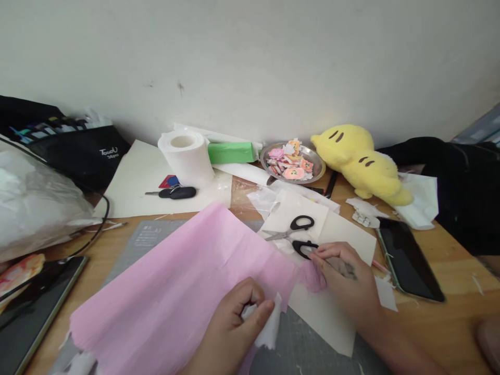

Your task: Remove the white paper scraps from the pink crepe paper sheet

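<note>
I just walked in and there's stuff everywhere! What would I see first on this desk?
Probably the big pink crepe paper spread across the middle of the desk, with the left hand pinching a white scrap at its near edge and the right hand on its right corner, beside black-handled scissors. Next, the yellow plush toy lying against the wall at the back right, next to a metal dish of colourful stickers.

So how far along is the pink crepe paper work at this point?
Early, it seems. Done: finished cutouts fill the metal dish, and the pink crepe paper lies spread on the cutting mat. In hand: the left hand pinches a white scrap at the sheet's edge; the right hand touches the scissors. Left: the sheet looks mostly whole, uncut.
</note>
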The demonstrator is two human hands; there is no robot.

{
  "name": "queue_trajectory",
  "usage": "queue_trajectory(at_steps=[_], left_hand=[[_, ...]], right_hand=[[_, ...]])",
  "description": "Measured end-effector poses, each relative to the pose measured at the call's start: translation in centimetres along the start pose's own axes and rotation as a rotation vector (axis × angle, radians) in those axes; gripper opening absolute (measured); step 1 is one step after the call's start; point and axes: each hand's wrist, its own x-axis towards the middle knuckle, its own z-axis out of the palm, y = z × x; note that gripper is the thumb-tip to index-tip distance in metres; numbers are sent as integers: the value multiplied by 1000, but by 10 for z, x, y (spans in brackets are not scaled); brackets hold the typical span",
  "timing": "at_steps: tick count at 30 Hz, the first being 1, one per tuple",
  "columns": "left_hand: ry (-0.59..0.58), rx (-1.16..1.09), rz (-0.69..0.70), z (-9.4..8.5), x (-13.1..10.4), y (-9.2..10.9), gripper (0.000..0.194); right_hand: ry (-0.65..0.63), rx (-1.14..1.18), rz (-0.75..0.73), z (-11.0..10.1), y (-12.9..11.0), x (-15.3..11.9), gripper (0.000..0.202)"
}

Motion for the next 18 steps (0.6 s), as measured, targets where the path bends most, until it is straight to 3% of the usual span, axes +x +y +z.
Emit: queue_trajectory(at_steps=[5, 11, 18], left_hand=[[-2, 4, -9, -1, 1, 0, 29], [-17, -70, -41, 0, 2, -7, 30], [39, -174, -25, 3, -1, -10, 12]], right_hand=[[-82, -87, 28, -8, -6, 1, 14], [-289, -346, 127, -15, -15, 7, 18], [-383, -217, 55, -15, -1, 7, 23]])
